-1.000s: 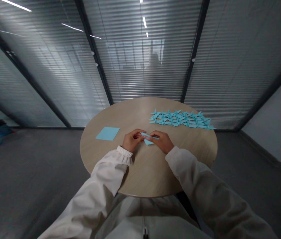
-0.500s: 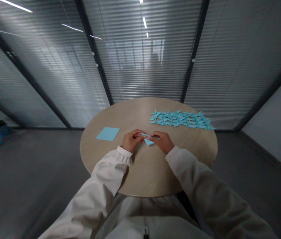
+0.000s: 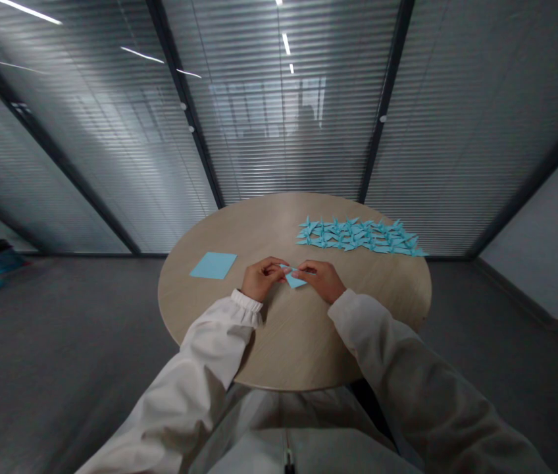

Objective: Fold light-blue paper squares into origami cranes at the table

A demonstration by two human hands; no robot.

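A small piece of folded blue paper [image 3: 295, 282], smooth and matte with crisp straight edges, sits between two bare hands near the middle of a rounded table [image 3: 299, 349] with pale, fine wood grain. The left hand [image 3: 260, 279] has thumb and fingertips closed on the paper's left end; the right hand [image 3: 324, 279] pinches its right side, the thumb lying against the sheet — the two thumbs nearly meet. Both sleeves are soft, light cloth, the left cuff [image 3: 247, 300] gathered into puckers. Left of the hands lies a flat blue sheet [image 3: 214, 265], plain and four-cornered. Beyond the right hand, spiky folded paper figures [image 3: 358, 236] — all sharp points and thin creased wings — crowd together in rows. Behind the table, finely ribbed horizontal blinds [image 3: 289, 158] hang between dark, straight frame bars [image 3: 381, 118], above a dull grey floor [image 3: 86, 329].
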